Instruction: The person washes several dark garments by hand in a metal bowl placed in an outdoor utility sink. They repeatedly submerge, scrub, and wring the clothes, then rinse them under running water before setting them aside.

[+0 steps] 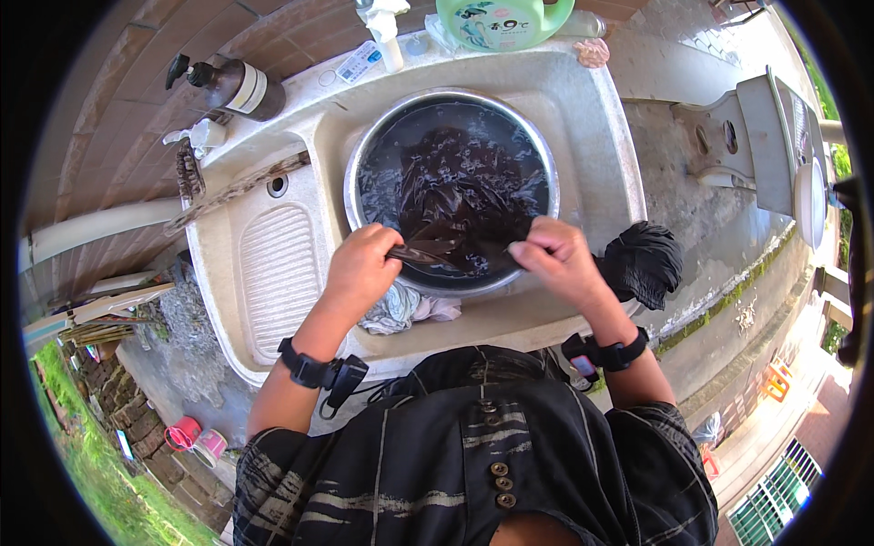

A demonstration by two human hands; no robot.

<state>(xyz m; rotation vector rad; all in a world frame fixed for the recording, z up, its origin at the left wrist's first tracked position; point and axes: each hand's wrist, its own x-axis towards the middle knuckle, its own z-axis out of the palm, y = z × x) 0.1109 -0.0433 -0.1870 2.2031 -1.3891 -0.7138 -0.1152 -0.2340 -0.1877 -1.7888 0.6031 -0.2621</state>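
A round metal basin [552, 170] of dark water stands in the right bowl of a stone laundry sink [631, 164]. Dark brown fabric [450, 184] lies bunched in the water. My left hand [365, 263], over the basin's near-left rim, is closed on a twisted end of this wet fabric. At the near-right rim, my right hand [556, 259] has its fingers closed over the dark fabric; what lies between them is hard to make out. Pale wet cloths [403, 310] are tucked between the basin and the sink's near wall.
A ribbed washboard [280, 273] forms the sink's left part, with a wooden strip [239, 191] across it. A brown pump bottle [246, 89], a tap [386, 34] and a green detergent jug [505, 24] line the back. Bunched black cloth [642, 263] hangs on the right corner.
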